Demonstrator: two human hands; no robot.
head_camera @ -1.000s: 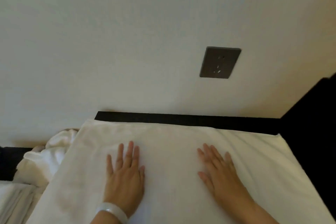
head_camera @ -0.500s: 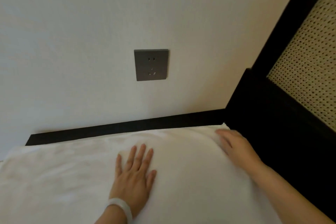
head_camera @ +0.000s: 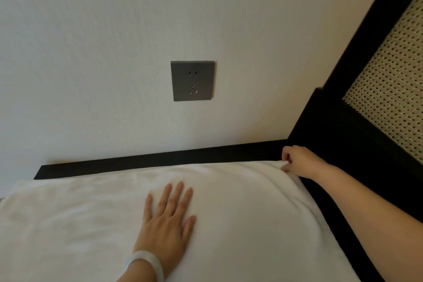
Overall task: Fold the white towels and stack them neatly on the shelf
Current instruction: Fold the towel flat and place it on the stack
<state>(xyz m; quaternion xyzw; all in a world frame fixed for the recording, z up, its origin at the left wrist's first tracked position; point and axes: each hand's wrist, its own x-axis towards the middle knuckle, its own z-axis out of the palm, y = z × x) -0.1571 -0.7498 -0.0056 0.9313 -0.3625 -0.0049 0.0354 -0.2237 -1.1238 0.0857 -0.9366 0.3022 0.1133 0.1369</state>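
- White towel (head_camera: 247,204): lies spread flat across the black surface (head_camera: 137,164). It covers most of what shows, and its long axis runs left to right, parallel to the wall. Its near and left ends run out of view.
- Right hand (head_camera: 298,162): at the far right corner of the surface, with fingers curled and pinching the towel's far right corner. The cloth is drawn into a small raised ridge there.
- Left hand (head_camera: 168,220): palm down, fingers straight and slightly spread, pressing the towel near its middle. It holds nothing. There is a pale bangle (head_camera: 144,263) on the wrist.
- Governing relation: the gripped corner lies to the right of the flat hand and farther from the person. Only the right hand has hold of cloth. In my judgement the fold is still in progress. The likely move carries that corner leftward along the long axis, over the line held by the left hand.
- Risk, as judged: with one corner lifted alone, the right edge may trail and fold askew.
- Surface: a narrow bare black strip shows along the far edge, between the towel and the wall.
- Room: plain pale wall (head_camera: 91,52) with a dark grey socket plate (head_camera: 192,80) above the far edge. At the right there is a black frame (head_camera: 338,126) holding a woven cane panel (head_camera: 393,89).
- The shelf and any stack are not identifiable in this view.
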